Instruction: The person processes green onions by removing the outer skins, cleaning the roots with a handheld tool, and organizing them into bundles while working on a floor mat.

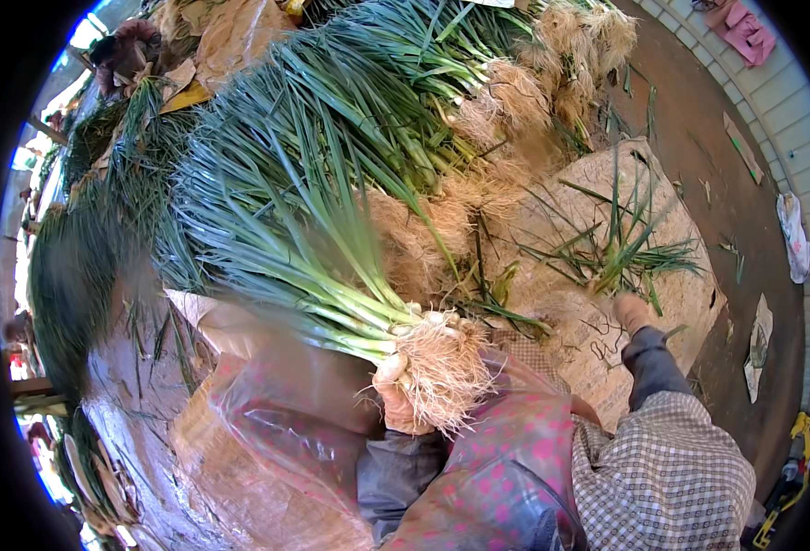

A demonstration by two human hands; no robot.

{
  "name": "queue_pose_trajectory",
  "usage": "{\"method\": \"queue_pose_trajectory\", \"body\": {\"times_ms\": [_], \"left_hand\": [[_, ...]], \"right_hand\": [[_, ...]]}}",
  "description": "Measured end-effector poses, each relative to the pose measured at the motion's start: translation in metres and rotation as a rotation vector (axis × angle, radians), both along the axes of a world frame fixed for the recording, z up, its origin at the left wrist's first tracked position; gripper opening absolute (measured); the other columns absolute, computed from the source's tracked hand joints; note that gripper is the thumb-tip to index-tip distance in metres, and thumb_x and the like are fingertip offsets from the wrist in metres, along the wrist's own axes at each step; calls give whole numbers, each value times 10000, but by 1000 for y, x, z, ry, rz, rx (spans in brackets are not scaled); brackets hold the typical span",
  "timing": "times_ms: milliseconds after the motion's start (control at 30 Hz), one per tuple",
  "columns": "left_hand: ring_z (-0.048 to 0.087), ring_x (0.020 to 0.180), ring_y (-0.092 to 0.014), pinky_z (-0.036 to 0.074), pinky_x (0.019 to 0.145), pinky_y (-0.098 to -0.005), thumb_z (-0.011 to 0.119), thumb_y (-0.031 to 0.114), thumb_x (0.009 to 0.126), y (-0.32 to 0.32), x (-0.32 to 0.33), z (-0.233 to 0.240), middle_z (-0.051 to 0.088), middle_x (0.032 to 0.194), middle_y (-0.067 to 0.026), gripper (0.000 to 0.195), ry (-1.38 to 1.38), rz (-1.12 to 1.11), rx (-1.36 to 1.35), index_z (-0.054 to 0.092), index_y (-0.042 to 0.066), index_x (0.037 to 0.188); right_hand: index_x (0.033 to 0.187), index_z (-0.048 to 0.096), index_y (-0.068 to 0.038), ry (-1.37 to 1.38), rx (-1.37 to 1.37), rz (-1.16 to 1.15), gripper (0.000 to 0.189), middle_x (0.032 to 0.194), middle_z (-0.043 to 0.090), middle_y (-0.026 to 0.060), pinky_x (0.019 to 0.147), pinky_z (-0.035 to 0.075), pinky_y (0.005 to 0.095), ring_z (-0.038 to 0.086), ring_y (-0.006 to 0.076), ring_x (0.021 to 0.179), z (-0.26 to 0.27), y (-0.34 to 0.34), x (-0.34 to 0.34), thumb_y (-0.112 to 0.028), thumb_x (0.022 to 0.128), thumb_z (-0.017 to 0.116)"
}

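Observation:
My left hand [398,406], in a dark grey sleeve, grips a bunch of leek-like allium plants [370,310] just below the white stem bases. Their pale, hairy roots [446,372] hang over my fingers, and the long green leaves fan out to the upper left. Stretched out to the right, my right hand [632,311] is at the base of a loose tuft of green leaves [615,265]. Whether its fingers hold the tuft is hidden by the angle. Beneath the tuft lies a worn, pale sheet [667,206] strewn with leaf scraps.
More rooted allium plants [350,103] lie heaped ahead of me. Another dark green pile [81,275] is at the left. A plastic apron with pink dots [494,468] covers my lap. Another person [126,55] is at the upper left. A tiled wall [777,117] edges the brown floor [735,268].

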State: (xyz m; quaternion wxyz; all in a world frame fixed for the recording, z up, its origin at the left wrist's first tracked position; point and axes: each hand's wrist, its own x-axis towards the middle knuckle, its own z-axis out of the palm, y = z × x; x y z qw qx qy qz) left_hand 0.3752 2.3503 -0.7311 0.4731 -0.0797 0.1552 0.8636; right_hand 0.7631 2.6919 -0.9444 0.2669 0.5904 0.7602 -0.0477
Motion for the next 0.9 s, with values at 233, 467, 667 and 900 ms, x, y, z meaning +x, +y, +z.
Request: {"method": "queue_pose_trajectory", "body": {"times_ms": [233, 467, 667, 900], "left_hand": [[579, 1072, -303, 470, 960, -449, 595, 345, 804, -22, -14, -14, 587, 1194, -159, 598, -1, -118, -252, 490, 31, 1303], [590, 990, -302, 514, 872, -446, 586, 328, 812, 0, 1, -10, 577, 1168, -167, 648, 70, 12, -323, 418, 41, 1368], [546, 949, -254, 478, 874, -424, 506, 484, 833, 14, 9, 1, 565, 1122, -148, 803, 155, -189, -286, 316, 11, 1454], [534, 929, -245, 451, 876, -405, 537, 426, 825, 1, 3, -4, 553, 1128, -122, 800, 125, -133, -189, 251, 110, 1501]], "right_hand": [[1392, 439, -145, 657, -253, 418, 677, 813, 681, 162, 591, 488, 418, 674, 317, 735, 96, -163, -296, -451, 841, 686], [1017, 707, -180, 917, -382, 580, 317, 878, 689, 142, 725, 522, 430, 658, 357, 825, 52, -165, -331, -430, 838, 628], [785, 676, -104, 710, -297, 1242, 165, 640, 636, 123, 516, 482, 431, 644, 320, 614, 178, -153, -306, -262, 753, 642], [656, 613, -82, 815, -294, 1545, 161, 540, 576, 82, 494, 470, 413, 601, 280, 519, 182, -144, -316, -228, 713, 646]]}}
